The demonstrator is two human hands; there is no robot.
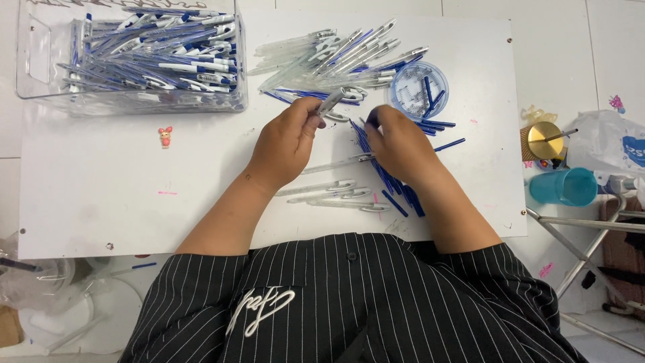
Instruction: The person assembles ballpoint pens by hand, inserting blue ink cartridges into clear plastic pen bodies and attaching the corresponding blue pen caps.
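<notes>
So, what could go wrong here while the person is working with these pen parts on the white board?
1. The left hand pinches a clear pen barrel only at the fingertips; it could slip and fall into the loose pile of barrels.
2. The right hand picks among blue refills close to the small round tub; a careless reach might tip it over.
3. Some refills lie near the front edge of the white board and may roll off.
</notes>
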